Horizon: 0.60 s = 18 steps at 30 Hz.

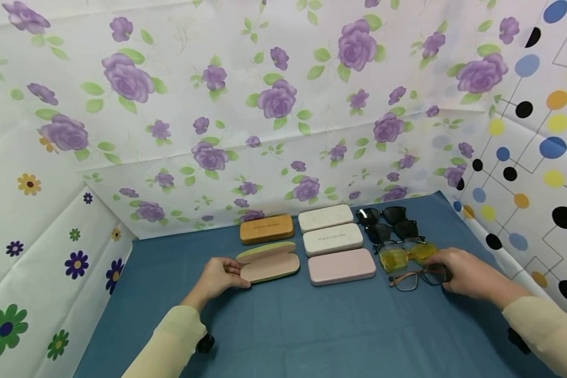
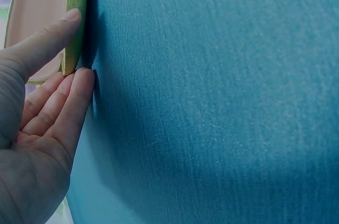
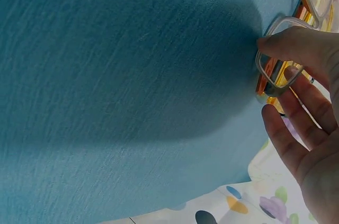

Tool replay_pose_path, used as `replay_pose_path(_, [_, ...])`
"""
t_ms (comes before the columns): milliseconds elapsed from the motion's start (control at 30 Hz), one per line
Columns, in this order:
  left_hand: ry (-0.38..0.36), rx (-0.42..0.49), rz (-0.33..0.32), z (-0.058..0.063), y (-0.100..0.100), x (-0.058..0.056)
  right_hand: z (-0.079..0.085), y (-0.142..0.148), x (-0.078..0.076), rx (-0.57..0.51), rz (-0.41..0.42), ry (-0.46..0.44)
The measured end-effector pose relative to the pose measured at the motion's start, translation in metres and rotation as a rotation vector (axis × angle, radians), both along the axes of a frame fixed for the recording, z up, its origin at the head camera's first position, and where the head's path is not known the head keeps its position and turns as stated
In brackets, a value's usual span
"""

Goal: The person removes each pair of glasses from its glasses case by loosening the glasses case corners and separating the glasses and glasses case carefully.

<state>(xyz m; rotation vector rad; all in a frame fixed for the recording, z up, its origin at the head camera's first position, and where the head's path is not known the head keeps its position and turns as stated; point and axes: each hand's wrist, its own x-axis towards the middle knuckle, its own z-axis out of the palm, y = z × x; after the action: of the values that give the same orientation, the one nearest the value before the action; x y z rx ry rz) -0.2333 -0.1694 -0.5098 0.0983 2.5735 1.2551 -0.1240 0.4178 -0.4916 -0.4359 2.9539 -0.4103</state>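
A green eyeglass case (image 1: 270, 270) with a pale pink lining lies on the blue cloth, its lid raised. My left hand (image 1: 219, 278) grips the left end of this case. In the left wrist view the thumb (image 2: 55, 30) presses on the green front edge, with the other fingers at the case's end. At the right, my right hand (image 1: 465, 275) pinches the right side of a pair of clear eyeglasses (image 1: 408, 282) with brown temples. Its thumb (image 3: 288, 44) lies over one lens in the right wrist view. Just behind these are yellow-tinted glasses (image 1: 392, 260).
Two pairs of dark sunglasses (image 1: 379, 232) lie behind the yellow pair. Closed cases stand mid-table: a pink case (image 1: 342, 266), a white case (image 1: 333, 239), a speckled white case (image 1: 326, 218) and an orange case (image 1: 266, 230). A floral sheet (image 1: 274, 105) hangs behind the blue cloth (image 1: 312, 325).
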Motion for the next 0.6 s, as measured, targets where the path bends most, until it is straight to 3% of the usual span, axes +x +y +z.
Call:
replay_pose_path(233, [-0.003,-0.005,-0.001,0.003,-0.001,0.002,0.003,-0.005,0.001,0.027,-0.007,-0.011])
replay_pose_path(400, [0.008,-0.013,-0.015,0.003,-0.001,0.001,0.017,-0.017,-0.002,0.070,-0.013,0.058])
replay_pose_path(600, [0.007,-0.003,-0.025,0.001,-0.001,0.000,0.046,-0.065,-0.026,-0.007,-0.080,0.142])
